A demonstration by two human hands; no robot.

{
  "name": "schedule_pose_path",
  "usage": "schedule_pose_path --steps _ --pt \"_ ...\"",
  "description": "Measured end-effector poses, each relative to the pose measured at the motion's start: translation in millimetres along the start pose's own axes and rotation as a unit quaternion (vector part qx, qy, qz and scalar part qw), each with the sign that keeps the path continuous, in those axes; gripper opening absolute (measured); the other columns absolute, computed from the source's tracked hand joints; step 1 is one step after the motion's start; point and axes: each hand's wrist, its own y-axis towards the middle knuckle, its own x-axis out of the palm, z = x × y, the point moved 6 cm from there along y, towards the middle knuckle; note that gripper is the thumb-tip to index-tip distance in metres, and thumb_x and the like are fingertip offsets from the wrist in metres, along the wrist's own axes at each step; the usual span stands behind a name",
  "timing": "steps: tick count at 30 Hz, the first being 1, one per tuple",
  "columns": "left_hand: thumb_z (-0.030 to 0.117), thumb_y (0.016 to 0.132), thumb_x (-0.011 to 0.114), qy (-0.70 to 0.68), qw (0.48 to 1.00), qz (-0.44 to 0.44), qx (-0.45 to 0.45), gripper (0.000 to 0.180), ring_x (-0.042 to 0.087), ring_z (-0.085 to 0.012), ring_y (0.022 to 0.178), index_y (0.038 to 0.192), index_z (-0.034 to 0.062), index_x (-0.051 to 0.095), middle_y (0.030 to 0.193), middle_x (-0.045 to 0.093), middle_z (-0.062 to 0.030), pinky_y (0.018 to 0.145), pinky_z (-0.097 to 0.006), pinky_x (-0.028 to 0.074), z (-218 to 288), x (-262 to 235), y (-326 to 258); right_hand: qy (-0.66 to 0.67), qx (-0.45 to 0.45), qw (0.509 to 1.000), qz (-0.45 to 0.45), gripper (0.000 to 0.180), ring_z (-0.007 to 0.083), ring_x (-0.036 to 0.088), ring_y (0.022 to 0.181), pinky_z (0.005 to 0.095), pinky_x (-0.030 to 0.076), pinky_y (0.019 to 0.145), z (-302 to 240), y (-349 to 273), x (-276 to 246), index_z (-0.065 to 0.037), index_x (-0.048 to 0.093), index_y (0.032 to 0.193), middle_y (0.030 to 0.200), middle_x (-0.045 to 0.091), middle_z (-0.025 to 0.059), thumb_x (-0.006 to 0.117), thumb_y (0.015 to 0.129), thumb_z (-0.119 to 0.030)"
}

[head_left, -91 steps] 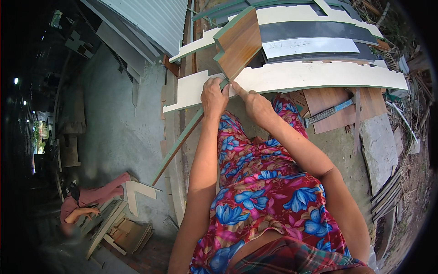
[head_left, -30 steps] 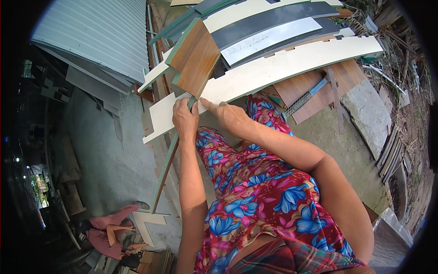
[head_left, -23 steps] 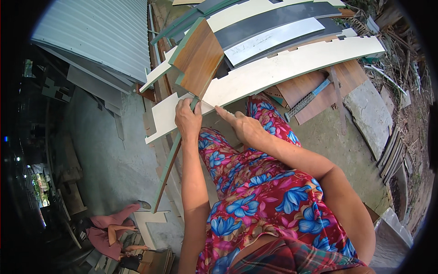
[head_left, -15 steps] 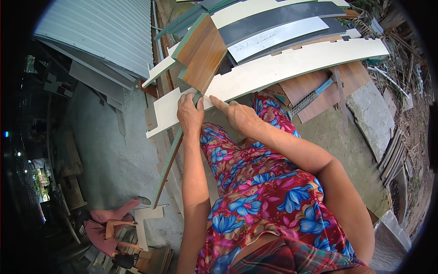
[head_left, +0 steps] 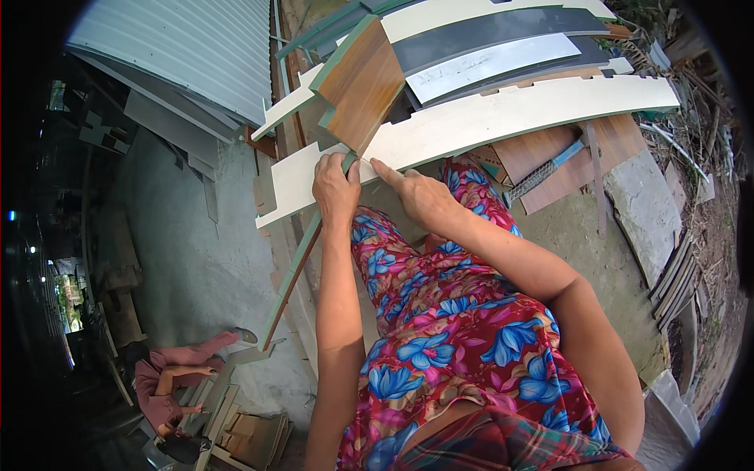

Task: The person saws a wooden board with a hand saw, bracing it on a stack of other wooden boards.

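A notched wood-grain board (head_left: 365, 82) with a green edge stands tilted across a long white panel (head_left: 503, 110). A narrow green-edged part (head_left: 294, 279) of it seems to run down past my left forearm. My left hand (head_left: 338, 191) is closed round the board's narrow edge at its lower corner. Just right of it, my right hand (head_left: 428, 202) is closed, its index finger stretched along the same corner. A thin pale sliver shows at that fingertip; what the hand holds is hidden beneath the fingers.
Grey and white panels (head_left: 503, 63) lie stacked beyond. On the right, a tool with a blue handle (head_left: 567, 153) and a flat metal strip (head_left: 594, 177) rest over a brown board (head_left: 542, 188). At lower left another person (head_left: 169, 385) bends over stacked boards (head_left: 251, 439).
The view has shifted slightly, moving the boards a little right in the picture. Both my hands keep their places at the corner. The other person's pale L-shaped piece no longer shows flat.
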Motion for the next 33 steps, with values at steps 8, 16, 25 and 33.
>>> schedule_pose_path --steps 8,16,25,33 --pt "0.015 0.084 0.073 0.003 1.0 -0.008 -0.009 0.021 0.06 -0.0377 0.094 0.096 0.0008 0.061 0.093 0.061 -0.0166 0.079 -0.048 0.049 0 2 -3 0.017 -0.012 1.0 0.018 0.082 0.042 0.068 0.074 0.0478 0.055 0.063 7 -35 1 -0.02 0.033 0.155 0.086 0.061 0.0225 0.058 0.081 0.004" --pt "0.018 0.087 0.07 0.011 1.0 -0.01 0.005 0.022 0.06 -0.0386 0.095 0.098 0.0007 0.062 0.095 0.062 -0.017 0.081 -0.049 0.048 -5 -2 1 -0.01 0.006 1.0 0.006 0.082 0.0388 0.068 0.076 0.0447 0.056 0.065 0 -25 -10 -0.021 0.028 0.157 0.091 0.063 0.0225 0.059 0.084 0.002" --pt "0.016 0.084 0.073 0.002 1.0 -0.016 -0.006 0.022 0.06 -0.0377 0.095 0.097 0.001 0.062 0.096 0.062 -0.016 0.08 -0.048 0.049 -8 2 1 -0.005 0.007 1.0 -0.009 0.08 0.0384 0.067 0.077 0.0452 0.055 0.067 5 -26 1 -0.022 0.03 0.156 0.092 0.062 0.0208 0.057 0.085 0.001" --pt "0.016 0.084 0.072 -0.003 1.0 0.014 0.005 0.021 0.061 -0.0387 0.092 0.096 0.0011 0.064 0.094 0.063 -0.0166 0.079 -0.047 0.048 -9 -3 7 -0.035 -0.011 0.999 -0.005 0.077 0.0352 0.065 0.069 0.0444 0.054 0.065 7 -36 -14 -0.019 0.032 0.156 0.082 0.062 0.0188 0.055 0.086 0.003"
